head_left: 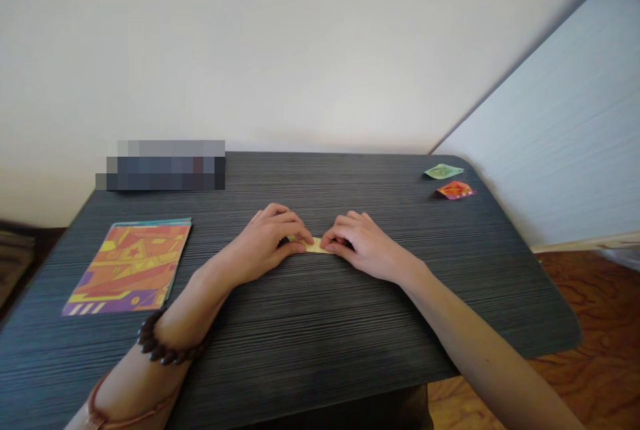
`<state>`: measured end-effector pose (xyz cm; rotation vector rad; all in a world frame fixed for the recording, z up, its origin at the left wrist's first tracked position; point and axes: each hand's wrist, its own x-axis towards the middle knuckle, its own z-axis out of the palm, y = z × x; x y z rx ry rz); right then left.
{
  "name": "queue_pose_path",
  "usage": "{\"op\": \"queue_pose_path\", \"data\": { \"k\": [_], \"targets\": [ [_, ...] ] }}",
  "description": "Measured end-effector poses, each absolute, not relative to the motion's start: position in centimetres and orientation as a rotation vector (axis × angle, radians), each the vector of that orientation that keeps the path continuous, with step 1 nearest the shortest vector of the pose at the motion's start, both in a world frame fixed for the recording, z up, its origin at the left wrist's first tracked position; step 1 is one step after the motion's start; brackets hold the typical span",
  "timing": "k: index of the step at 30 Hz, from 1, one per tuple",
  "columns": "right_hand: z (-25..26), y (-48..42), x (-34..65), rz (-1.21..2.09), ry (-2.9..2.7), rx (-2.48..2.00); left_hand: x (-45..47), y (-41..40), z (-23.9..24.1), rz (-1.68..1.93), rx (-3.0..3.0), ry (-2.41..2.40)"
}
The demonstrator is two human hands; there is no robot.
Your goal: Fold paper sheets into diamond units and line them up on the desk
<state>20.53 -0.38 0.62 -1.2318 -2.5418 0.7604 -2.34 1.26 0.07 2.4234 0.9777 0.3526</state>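
A narrow strip of folded yellow paper (316,245) lies low over the middle of the dark table (320,323). My left hand (273,238) pinches its left end between thumb and fingers. At the other end, my right hand (363,243) grips the paper in the same way, its fingertips close to those of the left. Only the short middle part of the strip shows; both ends are covered by my fingers. A dark beaded bracelet (163,350) circles my left wrist.
A stack of patterned paper sheets (135,260), orange and purple on top, lies at the left. Two small folded papers, one green (444,171) and one orange-red (455,190), sit at the far right. A blurred-out object (165,170) stands at the back left, near the wall.
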Motion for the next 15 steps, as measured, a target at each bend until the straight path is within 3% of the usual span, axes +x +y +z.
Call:
{"op": "queue_pose_path", "data": {
  "k": [15],
  "targets": [
    [0.7,-0.4,21.6,0.753,-2.55,-1.144,-2.5,1.1,0.1,0.46,2.355,1.053]
  ]
}}
